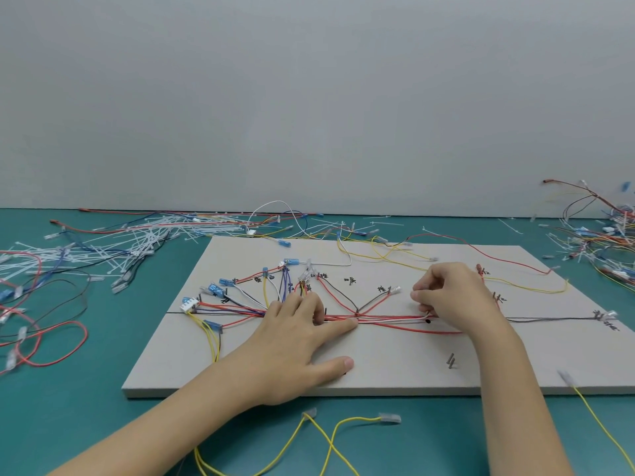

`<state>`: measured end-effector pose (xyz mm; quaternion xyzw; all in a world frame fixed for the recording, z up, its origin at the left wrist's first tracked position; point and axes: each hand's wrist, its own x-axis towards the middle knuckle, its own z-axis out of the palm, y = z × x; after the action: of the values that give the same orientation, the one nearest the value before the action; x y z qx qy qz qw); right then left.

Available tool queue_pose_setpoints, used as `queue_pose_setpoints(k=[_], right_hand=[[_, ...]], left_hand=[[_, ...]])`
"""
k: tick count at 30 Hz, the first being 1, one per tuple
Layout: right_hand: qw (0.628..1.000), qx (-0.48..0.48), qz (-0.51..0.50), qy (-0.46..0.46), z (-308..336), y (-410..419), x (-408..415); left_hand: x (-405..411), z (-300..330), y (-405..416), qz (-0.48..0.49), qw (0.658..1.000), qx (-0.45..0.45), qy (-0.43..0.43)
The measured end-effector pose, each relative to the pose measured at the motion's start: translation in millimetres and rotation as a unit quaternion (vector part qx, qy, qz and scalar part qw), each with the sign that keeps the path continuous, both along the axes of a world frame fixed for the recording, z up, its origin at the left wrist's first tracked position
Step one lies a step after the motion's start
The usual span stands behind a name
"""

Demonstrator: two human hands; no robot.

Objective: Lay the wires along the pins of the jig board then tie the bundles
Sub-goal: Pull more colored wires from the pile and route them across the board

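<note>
A grey jig board (395,365) lies flat on a teal table (86,417), with dark pins standing in it and handwritten marks beside several of them. The left hand (295,334) rests palm down on the board, fingers straight and spread; its forefinger presses on the wire bundle (388,318), a run of red, white and dark wires laid along the drawn centre line, while the thumb lies flat on bare board nearer the front edge. The right hand (453,297) is curled over the right end of the same bundle, fingertips pinching the wires close to a black dot on the board. Left of the hands the wires fan out in red, blue, yellow, white and black to blue terminals (214,289) and a white plug (188,306) near the board's left side. A dark wire runs on from the right hand towards the board's right edge. Two pins (450,361) stand tilted near the front right, apart from any wire. A pile of white cable ties (137,242) mixed with loose wires lies on the table behind and left of the board; another tangle (604,249) sits at the far right. Yellow wires (330,438) with clear end sleeves lie on the table in front of the board.
</note>
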<state>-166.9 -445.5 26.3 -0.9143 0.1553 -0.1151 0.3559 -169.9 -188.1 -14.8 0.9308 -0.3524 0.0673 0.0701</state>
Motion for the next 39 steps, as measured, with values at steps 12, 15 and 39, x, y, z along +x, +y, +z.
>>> queue_pose_setpoints(k=[12,15,39], right_hand=[[1.000,0.008,0.020,0.014,-2.6,-1.5,9.6],[0.999,0.047,-0.024,0.015,-4.3,-7.3,9.1],[0.994,0.045,-0.031,0.093,-2.4,-28.3,-3.4]], left_hand=[[0.7,-0.3,-0.4,0.001,1.000,0.005,-0.003],[0.9,-0.2,-0.6,0.001,1.000,0.004,0.000],[0.8,0.5,1.4,-0.002,1.000,-0.009,0.004]])
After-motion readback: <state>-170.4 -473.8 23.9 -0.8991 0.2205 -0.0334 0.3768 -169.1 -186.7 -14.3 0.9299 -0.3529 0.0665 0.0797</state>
